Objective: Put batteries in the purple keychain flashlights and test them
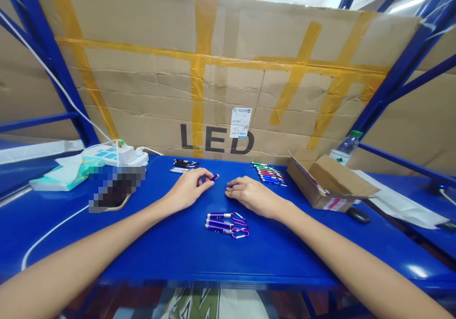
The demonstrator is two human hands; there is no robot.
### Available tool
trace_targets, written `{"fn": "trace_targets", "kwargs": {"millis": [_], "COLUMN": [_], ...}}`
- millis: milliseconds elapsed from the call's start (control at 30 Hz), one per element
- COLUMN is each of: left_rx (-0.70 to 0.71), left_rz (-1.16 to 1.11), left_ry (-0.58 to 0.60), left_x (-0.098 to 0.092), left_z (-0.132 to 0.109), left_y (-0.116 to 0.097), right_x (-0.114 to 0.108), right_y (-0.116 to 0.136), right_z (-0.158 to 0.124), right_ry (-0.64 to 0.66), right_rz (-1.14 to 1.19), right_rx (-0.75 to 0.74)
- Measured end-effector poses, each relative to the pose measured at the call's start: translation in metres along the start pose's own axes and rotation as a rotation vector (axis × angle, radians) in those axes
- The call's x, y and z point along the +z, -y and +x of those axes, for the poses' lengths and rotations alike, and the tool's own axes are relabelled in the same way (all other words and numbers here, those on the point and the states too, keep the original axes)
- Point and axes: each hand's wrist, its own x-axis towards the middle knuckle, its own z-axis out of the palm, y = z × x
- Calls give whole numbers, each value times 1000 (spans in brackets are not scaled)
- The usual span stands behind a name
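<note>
My left hand [190, 186] pinches a short purple metal piece [215, 177], likely part of a small flashlight, between thumb and forefinger. Across a small gap, my right hand [251, 195] has its fingers pressed together. A dark purple bit shows at their tips, too small to name. Closer to me, between my forearms, lie several purple mini flashlights [219, 223] with carabiner clips on the blue table [199, 257]. Beyond my left hand are black mini flashlights [183, 163] and silver ones [179, 170]. Green, red and blue flashlights [268, 172] lie in a row beyond my right hand.
An open cardboard box [320, 181] stands at right, beside a black mouse [358, 215] and a plastic bottle [347, 147]. At left are a phone [116, 193], tissue pack [64, 176], power strip [117, 155] and white cable. A large cardboard panel [156, 100] closes the back.
</note>
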Motion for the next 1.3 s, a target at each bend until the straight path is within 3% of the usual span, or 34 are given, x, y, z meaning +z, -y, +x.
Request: {"fn": "trace_targets", "kwargs": {"millis": [300, 533, 667, 800, 1000, 1300], "left_rx": [-23, -29, -14, 30, 74, 62], "left_rz": [-113, -159, -171, -147, -156, -228], "left_ry": [134, 189, 223, 259, 300, 318], "left_x": [4, 7, 5, 3, 4, 3], "left_z": [-4, -5, -6, -8, -12, -14], "left_y": [-7, -7, -12, -18, -23, -26], "right_x": [-12, -11, -9, -6, -6, -4], "right_y": [4, 3, 3, 6, 17, 30], "right_z": [-13, -10, -11, -11, -4, -1], "right_ry": [-74, -41, -76, -171, -459, -492], "right_rz": [297, 307, 290, 296, 471, 589], "right_rx": [92, 14, 50, 117, 280, 197]}}
